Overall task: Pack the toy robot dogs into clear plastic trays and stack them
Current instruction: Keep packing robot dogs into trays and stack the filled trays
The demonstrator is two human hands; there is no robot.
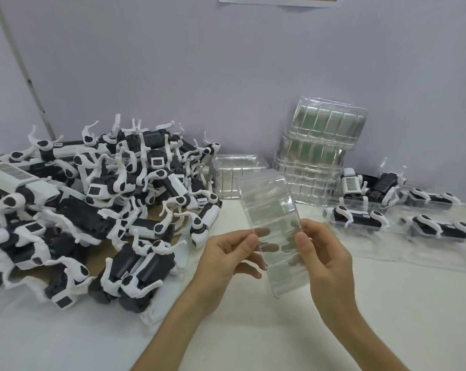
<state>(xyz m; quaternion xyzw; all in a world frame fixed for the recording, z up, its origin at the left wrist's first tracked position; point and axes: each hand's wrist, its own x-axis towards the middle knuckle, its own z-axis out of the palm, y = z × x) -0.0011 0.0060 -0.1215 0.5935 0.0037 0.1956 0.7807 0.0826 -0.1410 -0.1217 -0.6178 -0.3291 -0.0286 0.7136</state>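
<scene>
- My left hand [226, 255] and right hand [325, 253] each keep a narrow grip, thumb and fingers pinching the long edges of one clear tray [272, 223], held tilted above the middle of the worktop [266, 344].
- Loose toy robot dogs [92, 199] lie heaped at the worktop's left edge.
- Empty trays [323, 145] stand stacked along the back edge.
- Packed trays [357, 218] sit toward the right edge.

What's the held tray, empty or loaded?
Empty: only fingers and table show through the clear tray; left hand and right hand pinch its edges.
</scene>
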